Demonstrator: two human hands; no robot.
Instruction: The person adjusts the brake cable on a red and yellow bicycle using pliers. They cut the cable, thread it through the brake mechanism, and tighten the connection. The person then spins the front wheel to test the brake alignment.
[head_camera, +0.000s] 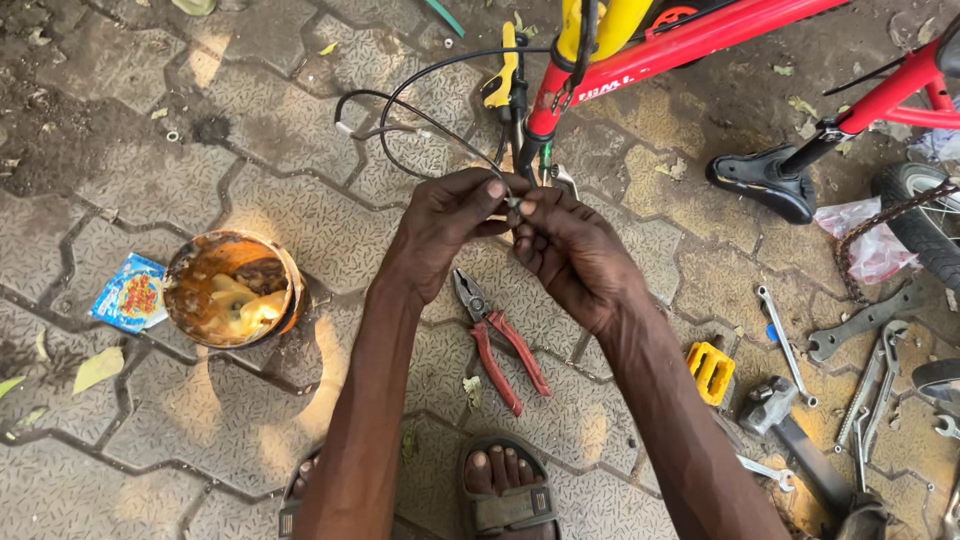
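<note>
**Head view: two hands pinch a black brake cable above the paving**

Head camera looks down on a thin black cable (400, 110) that loops up from the hands toward the red bicycle frame (690, 40) and curls back in a loose ring over the grey paving blocks (300, 200). Its near end is a small pale metal tip, held in the air between both hands, just below the frame's lower tube. The left hand (450, 225) has thumb and forefinger closed tight on that end; the right hand (570, 255) meets it fingertip to fingertip, its fingers curled in and pinched on the same small piece. How much of the cable lies inside either fist cannot be told.

Directly beneath the hands lies one pair of pliers (497, 345) with red handles, jaws pointing up the frame. To the left stands one round tin (232, 290) smeared with orange-yellow grease, and beside it one blue printed sachet (130, 293). To the right lie one yellow pedal (710, 372), one hammer (790, 435), and at least four spanners (865, 325) scattered together. One black saddle (760, 182) rests on the ground by a tyre (925, 225). Two sandalled feet (505, 490) show at the bottom edge.
</note>
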